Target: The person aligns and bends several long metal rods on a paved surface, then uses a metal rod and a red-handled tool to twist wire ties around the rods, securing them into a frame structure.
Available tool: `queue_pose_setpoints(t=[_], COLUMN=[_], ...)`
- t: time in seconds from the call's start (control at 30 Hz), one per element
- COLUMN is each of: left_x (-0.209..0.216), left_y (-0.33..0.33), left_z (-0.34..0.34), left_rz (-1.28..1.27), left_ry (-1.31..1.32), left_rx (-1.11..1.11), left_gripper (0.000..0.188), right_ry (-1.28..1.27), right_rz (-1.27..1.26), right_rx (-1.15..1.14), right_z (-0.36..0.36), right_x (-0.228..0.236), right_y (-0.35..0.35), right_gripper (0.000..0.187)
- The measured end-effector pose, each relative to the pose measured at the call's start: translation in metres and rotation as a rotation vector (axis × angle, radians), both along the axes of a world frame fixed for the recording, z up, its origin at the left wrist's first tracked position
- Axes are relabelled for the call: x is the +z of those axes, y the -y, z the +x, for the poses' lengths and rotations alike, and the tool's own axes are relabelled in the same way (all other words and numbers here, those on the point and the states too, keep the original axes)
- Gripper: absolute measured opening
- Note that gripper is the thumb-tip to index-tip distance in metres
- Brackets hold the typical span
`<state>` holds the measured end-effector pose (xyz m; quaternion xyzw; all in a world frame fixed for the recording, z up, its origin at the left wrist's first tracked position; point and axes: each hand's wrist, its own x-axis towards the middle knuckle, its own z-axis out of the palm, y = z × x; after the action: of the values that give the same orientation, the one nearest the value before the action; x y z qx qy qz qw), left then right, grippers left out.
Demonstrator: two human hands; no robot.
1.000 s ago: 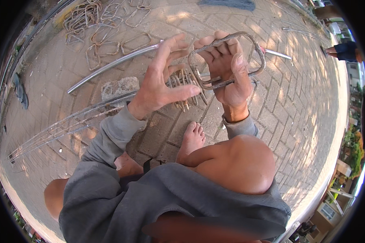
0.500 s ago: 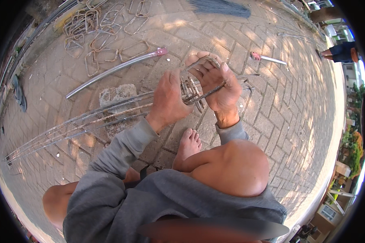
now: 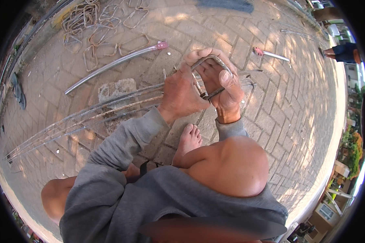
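Note:
A bent, rusty rebar stirrup (image 3: pixel 216 92) is held up between both hands. My right hand (image 3: pixel 227 95) has its thumb on the stirrup's side and its fingers curled round the far bend. My left hand (image 3: pixel 181 96) closes over the near-left part of the stirrup, where it meets several long rebar rods (image 3: pixel 144 90); its fingertips are partly hidden. These rods run low from the far left, pass under my left hand and show their ends again right of my right hand. A rough concrete block (image 3: pixel 119 90) lies beneath the rods.
More rusty stirrups (image 3: pixel 83 20) are heaped at the upper left. A metal pipe with a pink end (image 3: pixel 113 67) lies beyond the block, and a shorter pink-ended bar (image 3: pixel 273 55) at right. Blue-grey bristles (image 3: pixel 227 5) lie at the top, a sandal (image 3: pixel 18 92) far left. Another person (image 3: pixel 344 53) is far right.
My left hand has moved right, closer to my right hand, and now covers the stirrups bunched on the rods. My right fingers have curled further round the stirrup.

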<state>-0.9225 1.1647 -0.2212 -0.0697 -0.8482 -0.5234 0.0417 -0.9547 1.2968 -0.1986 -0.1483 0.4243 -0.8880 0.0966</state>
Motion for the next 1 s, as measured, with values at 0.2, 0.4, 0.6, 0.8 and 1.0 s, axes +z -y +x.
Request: queue_pose_setpoints(t=[0.2, 0.4, 0.6, 0.8, 1.0], left_x=[-0.011, -0.007, -0.002, -0.02, -0.037], left_y=[-0.005, -0.002, 0.005, 0.016, 0.057], left_z=[0.01, 0.014, -0.001, -0.023, -0.052], left_rz=[0.042, 0.02, -0.019, -0.045, -0.081], left_ry=[0.037, 0.205, 0.162, 0.096, 0.108], left_rx=[-0.008, 0.031, -0.032, -0.037, 0.057], left_gripper=[0.098, 0.094, 0.1, 0.097, 0.08], right_ry=[0.074, 0.131, 0.176, 0.024, -0.245], right_rz=[0.17, 0.123, -0.045, 0.204, 0.89], right_rx=[-0.092, -0.065, 0.0, -0.059, -0.093], right_z=[0.008, 0.005, -0.012, -0.023, -0.062], right_x=[-0.015, -0.029, -0.021, -0.021, -0.017], right_y=[0.002, 0.004, -0.002, 0.018, -0.027], right_gripper=[0.031, 0.025, 0.027, 0.039, 0.045])
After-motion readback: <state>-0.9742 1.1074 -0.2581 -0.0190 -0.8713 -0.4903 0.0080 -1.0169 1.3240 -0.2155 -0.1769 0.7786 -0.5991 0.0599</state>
